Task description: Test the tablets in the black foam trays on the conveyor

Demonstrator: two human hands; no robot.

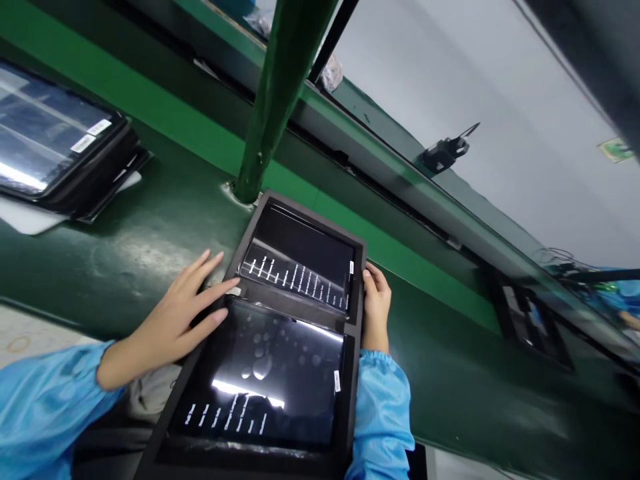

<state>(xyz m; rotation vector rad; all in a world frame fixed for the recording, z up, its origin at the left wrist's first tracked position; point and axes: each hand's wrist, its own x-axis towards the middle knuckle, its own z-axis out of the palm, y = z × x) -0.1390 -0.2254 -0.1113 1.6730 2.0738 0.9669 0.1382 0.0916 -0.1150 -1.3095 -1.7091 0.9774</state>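
A dark foam tray [295, 303] holds two tablet screens side by side, tilted in my view. On the far screen [310, 233] and the near screen [270, 360], lines of white menu text are lit. Each carries a small white label near its right edge. My left hand [175, 317] has its fingers stretched and apart, with fingertips at the tray's left edge by the strip between the screens. Around the tray's right edge, beside the far screen, my right hand [376, 307] is closed; some of its fingers are hidden beneath.
Stacked tablet screens [55, 140] lie at the left on the green bench [170, 213]. A green post [275, 93] rises just beyond the tray. Behind it runs a ledge bearing a black adapter [443, 155]. Another dark frame [535, 320] stands at the right.
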